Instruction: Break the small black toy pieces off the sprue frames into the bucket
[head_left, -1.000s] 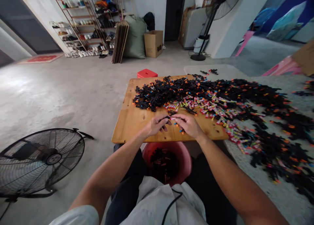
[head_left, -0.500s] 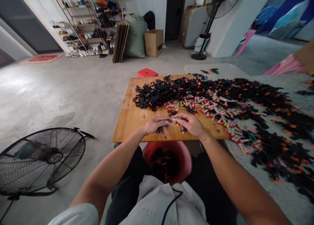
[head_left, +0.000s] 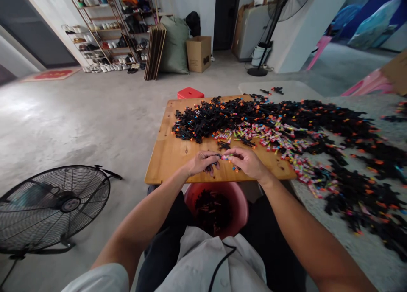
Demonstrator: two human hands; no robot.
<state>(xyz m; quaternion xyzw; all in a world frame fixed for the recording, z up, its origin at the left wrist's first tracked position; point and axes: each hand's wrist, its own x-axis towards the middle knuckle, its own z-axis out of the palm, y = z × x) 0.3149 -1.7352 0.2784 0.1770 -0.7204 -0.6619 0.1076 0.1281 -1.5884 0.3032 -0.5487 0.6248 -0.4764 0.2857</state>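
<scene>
Over the front edge of the wooden table, my left hand (head_left: 202, 162) is closed around a small black plastic piece that looks like a toy gun, mostly hidden by the fingers. My right hand (head_left: 247, 161) pinches a small pink and yellow-green tube (head_left: 226, 157), its end against the black piece. The hands nearly meet. Just beyond them lies a loose black toy gun (head_left: 223, 145). A heap of black toy guns (head_left: 219, 116) with orange and blue bits spreads behind, and a pile of small pink and yellow tubes (head_left: 270, 135) lies in front of it.
Below the edge of the wooden table (head_left: 162, 152), a red basin (head_left: 240, 211) with dark pieces stands between my legs. To the left is a floor fan (head_left: 70, 205). A red stool (head_left: 190, 93) stands behind the table. More black pieces cover the grey surface (head_left: 318, 224) at right.
Both hands stay in nearly the same place, with the tube still held against the black piece. The fingers have shifted only slightly, and the whole view has moved a little.
</scene>
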